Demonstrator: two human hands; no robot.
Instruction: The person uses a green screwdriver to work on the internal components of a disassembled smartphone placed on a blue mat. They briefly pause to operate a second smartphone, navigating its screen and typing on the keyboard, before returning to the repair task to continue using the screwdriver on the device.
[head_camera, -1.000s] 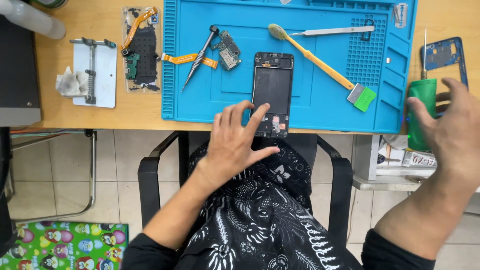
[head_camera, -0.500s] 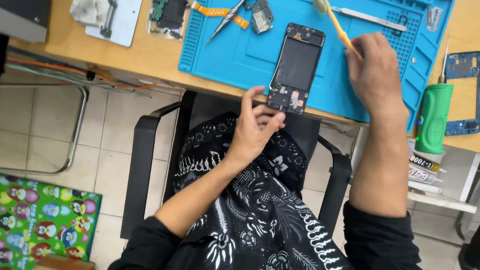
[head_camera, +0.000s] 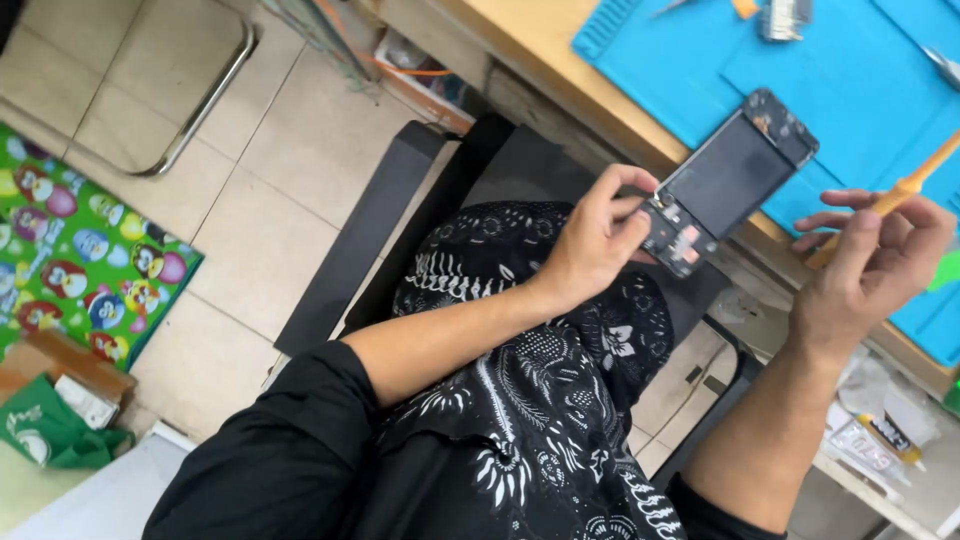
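My left hand (head_camera: 598, 238) pinches the lower end of an opened black phone frame (head_camera: 728, 180), which juts over the desk's front edge onto the blue work mat (head_camera: 850, 90). Exposed circuit parts show at the end by my fingers. My right hand (head_camera: 868, 262) holds a long orange-handled brush (head_camera: 900, 190), its handle crossing my fingers and running up to the right. The brush head is out of view. Both forearms reach up from my lap, over black patterned cloth (head_camera: 540, 400).
A wooden desk (head_camera: 560, 55) runs diagonally across the top right. A black chair's armrest (head_camera: 370, 230) stands beside my left arm. A colourful cartoon-print mat (head_camera: 80, 230) lies on the tiled floor at left, with a green bag (head_camera: 50, 430) below it. Small parts (head_camera: 785, 18) lie on the blue mat.
The view has tilted and swung left, showing more floor. My right hand has picked up the orange-handled brush and drawn back toward me. My left hand has stayed on the phone's lower end.
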